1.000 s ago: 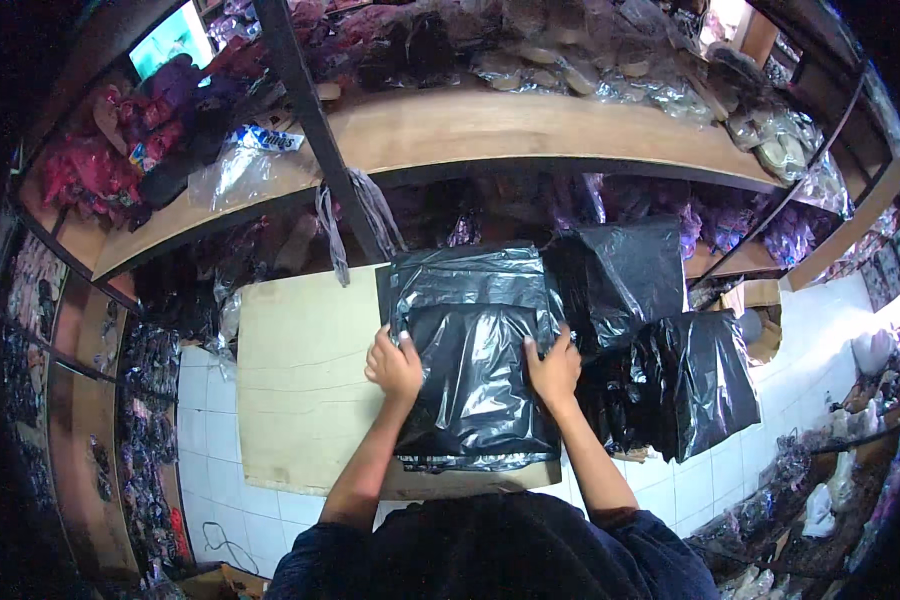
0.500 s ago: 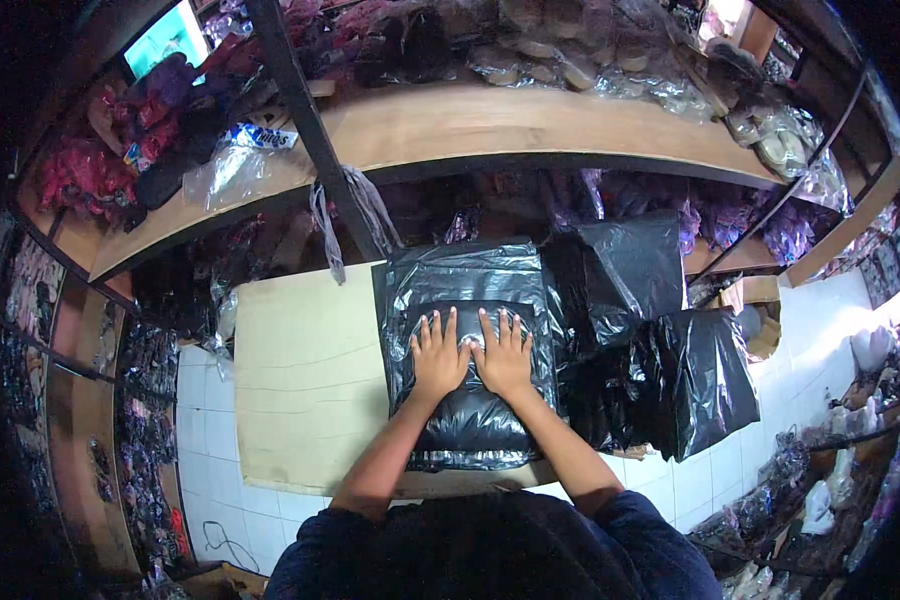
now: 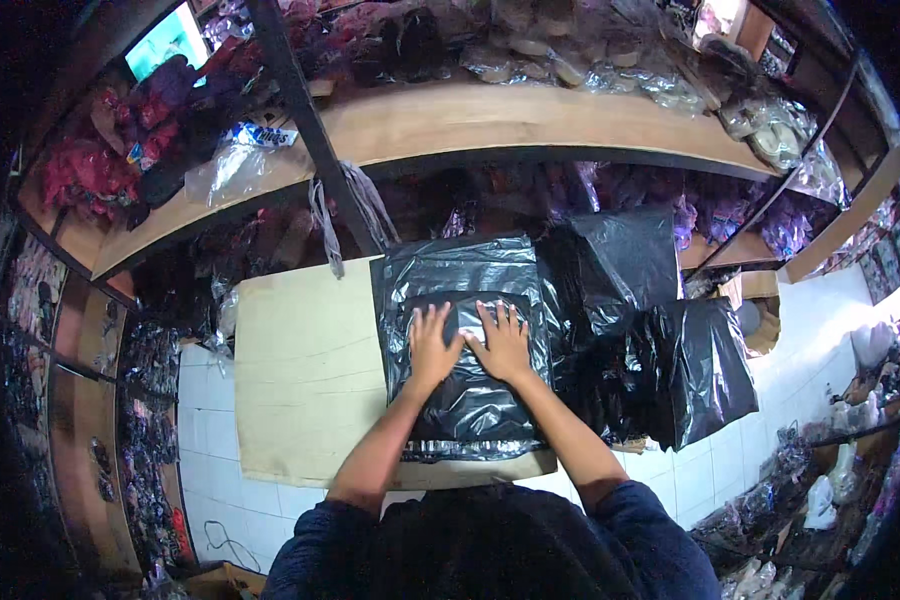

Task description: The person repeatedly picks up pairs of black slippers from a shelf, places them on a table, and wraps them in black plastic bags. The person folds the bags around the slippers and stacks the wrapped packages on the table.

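A shiny black plastic bag point(image 3: 475, 405) lies flat before me, its upper part folded over and a crinkled edge toward my body. My left hand point(image 3: 433, 350) rests flat on it with fingers spread and pointing away from me. Beside it, my right hand point(image 3: 502, 345) also lies flat on the plastic, fingers apart, the two thumbs almost meeting. Neither hand grips anything. Under the bag is a beige cardboard sheet point(image 3: 305, 370), bare on its left side. What the bag contains, if anything, cannot be seen.
More black plastic bags point(image 3: 710, 370) are heaped to the right. A wooden shelf point(image 3: 530, 120) with plastic-wrapped shoes crosses the far side, and a dark post point(image 3: 305, 100) rises at its front. White floor tiles point(image 3: 208, 440) surround the cardboard. An open cardboard box point(image 3: 760, 310) stands at right.
Both hands have stayed on the bag, with the thumbs and fingers slightly shifted. The bag's near edge sits a little farther from my body.
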The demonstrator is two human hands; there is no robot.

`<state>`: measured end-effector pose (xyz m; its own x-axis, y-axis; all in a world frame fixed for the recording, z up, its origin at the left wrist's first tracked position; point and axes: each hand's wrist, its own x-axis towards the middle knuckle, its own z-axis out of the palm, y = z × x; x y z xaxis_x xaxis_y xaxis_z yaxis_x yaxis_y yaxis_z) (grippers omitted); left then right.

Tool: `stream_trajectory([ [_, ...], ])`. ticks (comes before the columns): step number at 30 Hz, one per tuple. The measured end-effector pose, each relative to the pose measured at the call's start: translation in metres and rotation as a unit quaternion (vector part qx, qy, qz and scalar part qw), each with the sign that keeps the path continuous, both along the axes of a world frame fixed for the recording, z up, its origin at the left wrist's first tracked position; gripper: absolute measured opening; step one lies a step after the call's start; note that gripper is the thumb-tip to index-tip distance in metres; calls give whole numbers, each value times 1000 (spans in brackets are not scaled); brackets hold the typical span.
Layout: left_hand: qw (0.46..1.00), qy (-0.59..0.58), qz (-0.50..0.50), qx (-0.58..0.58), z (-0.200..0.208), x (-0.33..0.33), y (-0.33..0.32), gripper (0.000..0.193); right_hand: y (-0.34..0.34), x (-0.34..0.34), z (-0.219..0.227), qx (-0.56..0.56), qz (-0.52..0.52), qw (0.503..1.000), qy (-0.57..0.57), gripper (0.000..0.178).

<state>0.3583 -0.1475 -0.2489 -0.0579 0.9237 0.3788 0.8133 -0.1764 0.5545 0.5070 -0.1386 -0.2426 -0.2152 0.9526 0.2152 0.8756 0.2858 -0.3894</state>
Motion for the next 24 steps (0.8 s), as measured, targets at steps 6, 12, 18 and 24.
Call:
stream_trajectory([
  [6,942,-300,152,4,8,-33,-32,47,-18,39,24,9,-63,953,297,47],
  [12,901,-348,140,-219,-4,-39,-55,61,-33,53,-14,-241,-171,898,327,71],
  [18,877,-370,125,-281,-17,-54,-24,61,-7,49,-30,-266,-178,859,400,77],
  [24,860,-454,52,-226,-32,-59,-22,45,-12,50,-14,-287,-158,833,446,80],
])
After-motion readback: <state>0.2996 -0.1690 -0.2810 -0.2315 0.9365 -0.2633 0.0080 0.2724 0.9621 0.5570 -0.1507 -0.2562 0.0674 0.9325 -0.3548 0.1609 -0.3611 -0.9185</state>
